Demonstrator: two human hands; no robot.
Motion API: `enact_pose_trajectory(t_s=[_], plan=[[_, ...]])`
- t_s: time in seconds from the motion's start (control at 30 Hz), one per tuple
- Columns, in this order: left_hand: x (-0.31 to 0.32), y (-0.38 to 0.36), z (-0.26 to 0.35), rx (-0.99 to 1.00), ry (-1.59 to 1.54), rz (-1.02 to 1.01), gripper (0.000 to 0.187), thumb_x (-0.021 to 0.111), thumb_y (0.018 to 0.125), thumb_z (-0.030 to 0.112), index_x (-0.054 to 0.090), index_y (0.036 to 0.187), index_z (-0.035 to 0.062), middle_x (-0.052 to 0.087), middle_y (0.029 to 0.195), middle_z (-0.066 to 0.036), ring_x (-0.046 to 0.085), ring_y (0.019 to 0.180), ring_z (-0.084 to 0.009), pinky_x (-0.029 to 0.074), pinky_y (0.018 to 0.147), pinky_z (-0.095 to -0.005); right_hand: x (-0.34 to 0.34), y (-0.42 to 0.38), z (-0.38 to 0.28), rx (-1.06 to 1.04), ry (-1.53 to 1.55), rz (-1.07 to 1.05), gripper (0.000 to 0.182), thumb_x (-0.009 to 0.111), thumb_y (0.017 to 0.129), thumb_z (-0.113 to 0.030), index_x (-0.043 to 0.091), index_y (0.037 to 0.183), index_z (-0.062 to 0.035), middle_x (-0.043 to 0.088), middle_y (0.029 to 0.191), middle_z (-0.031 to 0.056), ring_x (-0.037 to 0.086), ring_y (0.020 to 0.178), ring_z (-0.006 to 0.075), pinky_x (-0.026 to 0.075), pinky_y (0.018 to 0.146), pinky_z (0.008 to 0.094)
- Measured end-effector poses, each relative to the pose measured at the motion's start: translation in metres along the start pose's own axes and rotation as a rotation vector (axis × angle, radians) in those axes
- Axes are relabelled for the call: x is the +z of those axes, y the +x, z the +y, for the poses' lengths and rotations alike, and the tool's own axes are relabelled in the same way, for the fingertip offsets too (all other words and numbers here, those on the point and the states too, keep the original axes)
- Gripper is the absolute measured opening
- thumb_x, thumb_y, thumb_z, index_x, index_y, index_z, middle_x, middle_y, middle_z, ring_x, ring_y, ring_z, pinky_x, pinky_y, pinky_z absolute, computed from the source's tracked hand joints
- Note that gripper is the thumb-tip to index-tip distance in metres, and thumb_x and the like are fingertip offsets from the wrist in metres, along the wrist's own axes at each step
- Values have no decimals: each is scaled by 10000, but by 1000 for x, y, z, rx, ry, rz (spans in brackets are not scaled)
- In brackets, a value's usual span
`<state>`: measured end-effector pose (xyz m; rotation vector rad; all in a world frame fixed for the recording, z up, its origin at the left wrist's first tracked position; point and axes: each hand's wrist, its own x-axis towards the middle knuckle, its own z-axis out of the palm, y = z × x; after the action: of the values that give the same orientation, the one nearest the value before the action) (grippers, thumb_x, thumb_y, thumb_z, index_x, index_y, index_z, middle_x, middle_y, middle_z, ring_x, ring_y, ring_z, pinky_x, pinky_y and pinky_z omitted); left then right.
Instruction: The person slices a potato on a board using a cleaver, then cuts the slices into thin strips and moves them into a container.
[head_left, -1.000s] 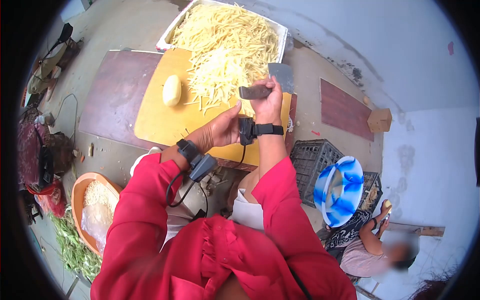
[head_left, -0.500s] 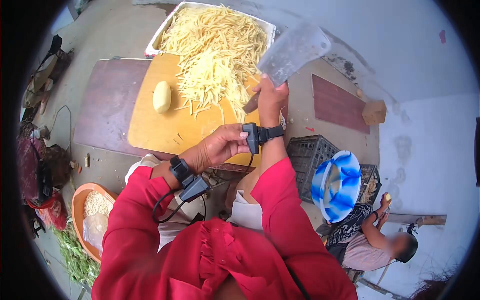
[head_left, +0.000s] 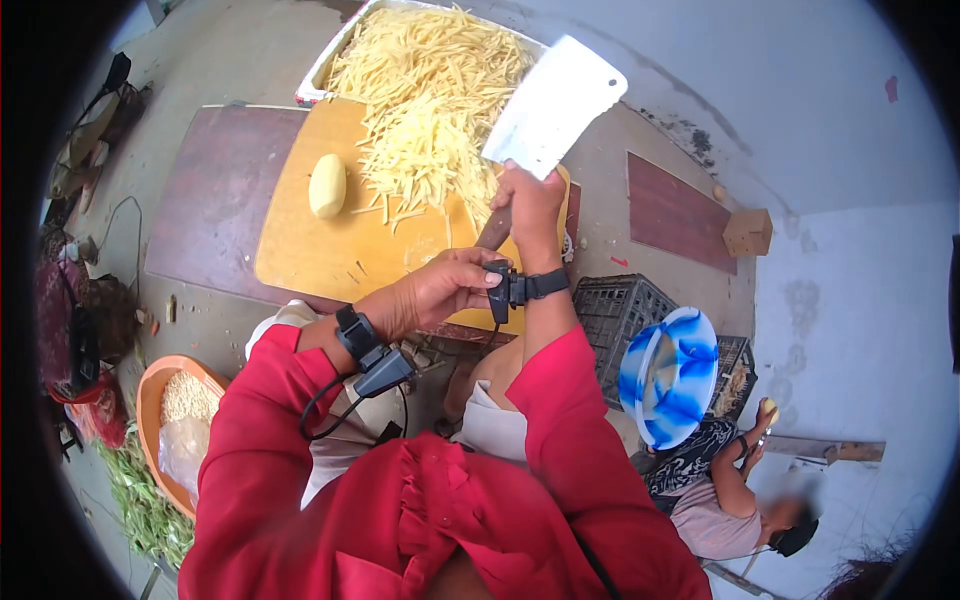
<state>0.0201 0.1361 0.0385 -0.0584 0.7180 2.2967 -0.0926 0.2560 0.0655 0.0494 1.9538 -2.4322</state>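
Observation:
My right hand (head_left: pixel 532 205) is closed round the wooden handle of a broad cleaver (head_left: pixel 555 108), its blade raised over the right edge of the yellow board (head_left: pixel 310 240). With my left hand (head_left: pixel 455 285) I pinch the black device (head_left: pixel 498 291) strapped to my right wrist. A whole peeled potato (head_left: pixel 327 186) lies on the board's left part. Beside it, cut potato strips (head_left: pixel 425 150) are heaped, running back into a white foam box (head_left: pixel 312 88) full of strips.
An orange basin (head_left: pixel 150 400) stands at the lower left near green leaves (head_left: pixel 150 510). On the right are black crates (head_left: pixel 615 310), a blue-and-white basin (head_left: pixel 668 378) and a cardboard box (head_left: pixel 748 232). Another person (head_left: pixel 725 505) sits at the lower right holding something yellowish.
The cleaver has tilted, and its blade now shows bright white, a little further left and lower. My left hand still grips the wrist device. The other person's hands have shifted slightly.

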Motion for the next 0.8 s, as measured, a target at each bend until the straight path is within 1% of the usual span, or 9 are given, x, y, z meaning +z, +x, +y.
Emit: enact_pose_trajectory(t_s=[0.17,0.27,0.37,0.47,0.57,0.6,0.7,0.73,0.8], plan=[[8,-6,13,-106,188,26,403,687,841,122,560,1209,17,638,1094,-55,623,1019,-173,494,931,-343,-11,8,-6,-22,119,170,94,572,843,-9,485,811,3,478,556,54,473,423,149,448,405,308],[-6,-3,24,-294,707,204,362,681,848,145,589,1183,41,654,1035,-47,625,985,-162,495,873,-326,-19,8,-15,-106,62,194,86,573,846,-9,492,817,-2,471,558,50,476,438,149,448,415,311],[-65,22,17,30,1237,352,345,670,864,220,601,1162,59,660,980,-38,623,911,-144,489,788,-308,-25,10,-18,-150,-123,170,78,570,847,4,496,869,1,478,577,38,479,440,137,440,411,294],[-40,23,37,32,831,454,347,659,880,297,609,1130,62,657,955,-31,615,858,-137,481,735,-289,-22,-1,-19,-97,-171,90,92,585,847,-9,500,878,6,497,595,38,476,432,129,429,405,282],[-23,27,34,22,740,334,375,643,893,365,611,1107,58,652,920,-30,609,835,-138,485,725,-289,-11,-8,-8,72,30,-13,98,589,849,-20,507,897,3,509,597,40,479,428,123,427,403,280],[-24,30,31,8,689,287,346,686,876,337,611,1080,67,643,907,-28,609,843,-135,493,712,-274,-8,-9,-5,86,2,-36,184,567,848,-19,504,1010,41,504,610,39,493,429,127,444,413,272],[-30,36,24,44,645,234,327,745,836,290,610,1041,74,639,901,-32,607,851,-128,505,694,-266,-4,-12,-1,24,-168,-3,195,572,852,-34,500,1021,33,523,634,48,504,435,130,453,422,279],[-29,38,21,25,579,228,347,768,817,234,584,1054,59,627,918,-40,604,839,-126,515,683,-264,-4,-12,-2,0,-260,12,221,590,850,-54,503,1033,33,579,693,93,552,464,174,468,439,303],[-27,40,14,57,595,247,387,755,830,238,556,1097,41,617,929,-50,604,827,-127,517,690,-263,0,-16,-4,-36,-408,66,240,600,846,-65,503,1042,36,610,742,128,582,494,209,475,450,323]])
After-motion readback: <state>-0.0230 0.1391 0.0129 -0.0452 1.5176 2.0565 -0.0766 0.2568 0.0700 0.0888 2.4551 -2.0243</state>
